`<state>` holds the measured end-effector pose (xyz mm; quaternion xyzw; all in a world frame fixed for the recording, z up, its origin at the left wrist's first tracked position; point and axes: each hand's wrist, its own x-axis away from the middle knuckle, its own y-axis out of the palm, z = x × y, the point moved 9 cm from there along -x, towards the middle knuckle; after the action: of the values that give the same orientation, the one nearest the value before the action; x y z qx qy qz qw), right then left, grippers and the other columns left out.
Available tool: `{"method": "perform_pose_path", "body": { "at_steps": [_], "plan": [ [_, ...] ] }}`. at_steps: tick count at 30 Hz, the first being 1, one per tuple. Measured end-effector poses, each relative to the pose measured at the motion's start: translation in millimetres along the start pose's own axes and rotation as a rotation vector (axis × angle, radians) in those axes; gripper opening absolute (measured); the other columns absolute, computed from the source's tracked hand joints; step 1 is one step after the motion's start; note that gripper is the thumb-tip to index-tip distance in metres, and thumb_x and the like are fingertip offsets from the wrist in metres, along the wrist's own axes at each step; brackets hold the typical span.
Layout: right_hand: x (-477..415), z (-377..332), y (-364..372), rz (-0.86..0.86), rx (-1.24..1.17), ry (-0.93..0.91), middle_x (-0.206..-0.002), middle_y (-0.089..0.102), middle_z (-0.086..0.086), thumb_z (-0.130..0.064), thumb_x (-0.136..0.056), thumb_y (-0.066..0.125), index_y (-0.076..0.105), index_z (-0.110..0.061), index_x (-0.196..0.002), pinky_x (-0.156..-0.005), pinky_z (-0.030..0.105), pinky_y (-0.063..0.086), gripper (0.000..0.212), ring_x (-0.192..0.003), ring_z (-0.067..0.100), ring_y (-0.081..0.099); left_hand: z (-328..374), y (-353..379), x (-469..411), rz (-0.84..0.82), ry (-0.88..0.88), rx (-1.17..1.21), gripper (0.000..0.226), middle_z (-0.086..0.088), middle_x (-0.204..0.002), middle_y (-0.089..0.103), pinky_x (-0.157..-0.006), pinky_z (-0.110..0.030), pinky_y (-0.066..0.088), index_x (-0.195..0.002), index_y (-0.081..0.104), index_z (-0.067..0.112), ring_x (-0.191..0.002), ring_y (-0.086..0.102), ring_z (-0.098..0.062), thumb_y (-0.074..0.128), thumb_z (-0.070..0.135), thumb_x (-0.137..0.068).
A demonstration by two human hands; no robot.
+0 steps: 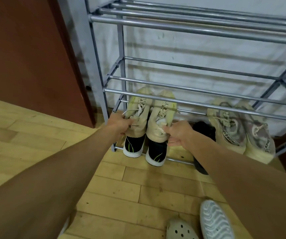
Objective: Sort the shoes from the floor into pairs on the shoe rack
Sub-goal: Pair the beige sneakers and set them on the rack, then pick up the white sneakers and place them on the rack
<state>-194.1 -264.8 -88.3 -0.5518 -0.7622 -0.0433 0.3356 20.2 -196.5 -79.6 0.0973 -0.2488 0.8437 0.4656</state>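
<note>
Head cam: we see a grey metal shoe rack (199, 31) against a white wall, w/ a brown door (26, 57) to its left and wood floor (118, 192) below. Mid-tier front bar (207, 103) cuts across our view of the shoes on the bottom tier, hiding part of their laces. A black shoe (203, 133) lies partly under the bottom rail, between the two pairs, mostly blocked by the right forearm. Nearer us on the floor: a white perforated clog (180, 230) and, just beside it, a white shoe sole-up (216, 221).

Bottom tier holds two pairs. Left side: beige high-top pair w/ black heels and neon-green lines, left shoe (135, 125) and right shoe (159, 131), side by side, touching, toes to the wall, heels overhanging the front rail. Left hand (119, 125) is closed round the collar of the left one; right hand (178, 133) pinches the collar edge of the right one, fingers curled tight. Right side: worn cream sneaker pair (240, 130), also touching, heels out.

Writing: heel straps on the cream pair carry black lettering, approx "KAPPA"; we can't read it surely.
</note>
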Motion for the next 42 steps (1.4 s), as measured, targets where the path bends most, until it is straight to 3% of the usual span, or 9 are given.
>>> {"method": "perform_pose_path", "body": {
  "at_steps": [10,15,22,28,31,35,37,39,42],
  "plan": [
    [73,7,11,0.044,-0.073,0.031,-0.113,0.06,0.019,-0.002,-0.09,0.058,0.055,0.002,-0.12,-0.071,0.038,0.056,0.031,-0.087,0.026,0.059,-17,-45,71,-0.123,0.003,-0.039,0.013,0.0,-0.082,0.058,-0.061,-0.024,0.049,-0.085,0.064,0.011,-0.071,0.055,-0.015,0.068,0.023,-0.085],
    [140,14,64,-0.026,-0.067,0.024,-0.124,0.056,0.019,-0.003,-0.093,0.051,0.051,0.0,-0.125,-0.071,0.037,0.056,0.032,-0.096,0.03,0.059,-59,-100,124,-0.128,0.016,-0.161,0.019,-0.003,-0.104,0.06,-0.069,-0.029,0.05,-0.102,0.062,0.015,-0.088,0.058,-0.019,0.064,0.026,-0.087],
    [206,61,162,-0.178,0.137,0.016,-0.098,0.061,0.013,-0.007,-0.092,0.052,0.058,0.001,-0.118,-0.063,0.033,0.056,0.028,-0.076,0.021,0.061,-164,-177,190,-0.086,-0.11,-0.285,0.041,-0.011,-0.117,0.06,-0.082,-0.033,0.048,-0.126,0.057,0.008,-0.106,0.058,-0.026,0.061,0.026,-0.089],
    [237,114,225,-0.351,0.634,-0.227,-0.132,0.055,0.005,-0.011,-0.09,0.047,0.055,-0.016,-0.128,-0.086,0.026,0.045,0.039,-0.118,0.023,0.054,-278,-195,243,-0.103,-0.197,-0.372,0.041,-0.006,-0.132,0.053,-0.082,-0.024,0.038,-0.13,0.054,0.011,-0.111,0.054,-0.02,0.056,0.027,-0.092],
    [235,140,239,-0.401,0.732,-0.199,-0.131,0.057,0.005,-0.015,-0.091,0.05,0.055,-0.017,-0.129,-0.08,0.023,0.045,0.038,-0.11,0.02,0.056,-317,-201,249,-0.105,-0.243,-0.386,0.033,-0.011,-0.127,0.057,-0.088,-0.029,0.042,-0.117,0.062,0.006,-0.115,0.054,-0.026,0.054,0.025,-0.091],
    [228,151,256,-0.451,0.774,-0.2,-0.129,0.059,0.004,-0.016,-0.089,0.051,0.056,-0.018,-0.127,-0.078,0.022,0.043,0.038,-0.111,0.02,0.057,-338,-200,236,-0.132,-0.263,-0.432,0.017,-0.008,-0.093,0.055,-0.08,-0.034,0.044,-0.086,0.061,0.007,-0.086,0.05,-0.02,0.051,0.022,-0.087],
    [219,154,260,-0.455,0.767,-0.2,-0.129,0.059,0.004,-0.016,-0.089,0.052,0.056,-0.018,-0.127,-0.084,0.025,0.043,0.038,-0.115,0.021,0.056,-339,-197,219,-0.115,-0.247,-0.467,0.017,-0.005,-0.092,0.054,-0.072,-0.031,0.04,-0.094,0.061,0.008,-0.09,0.052,-0.023,0.054,0.021,-0.085],
    [209,158,261,-0.462,0.78,-0.207,-0.13,0.059,0.004,-0.015,-0.091,0.052,0.056,-0.017,-0.128,-0.088,0.027,0.043,0.037,-0.118,0.021,0.055,-334,-194,198,-0.065,-0.216,-0.554,0.047,-0.009,-0.121,0.052,-0.085,-0.033,0.042,-0.126,0.052,0.009,-0.113,0.053,-0.029,0.063,0.026,-0.084],
    [194,171,254,-0.478,0.787,-0.172,-0.132,0.058,0.004,-0.015,-0.093,0.052,0.052,-0.015,-0.134,-0.09,0.028,0.046,0.041,-0.115,0.02,0.058,-309,-181,164,0.008,-0.058,-0.722,0.068,-0.012,-0.136,0.041,-0.098,-0.04,0.039,-0.137,0.04,0.01,-0.126,0.043,-0.032,0.069,0.029,-0.078]
  ]
}}
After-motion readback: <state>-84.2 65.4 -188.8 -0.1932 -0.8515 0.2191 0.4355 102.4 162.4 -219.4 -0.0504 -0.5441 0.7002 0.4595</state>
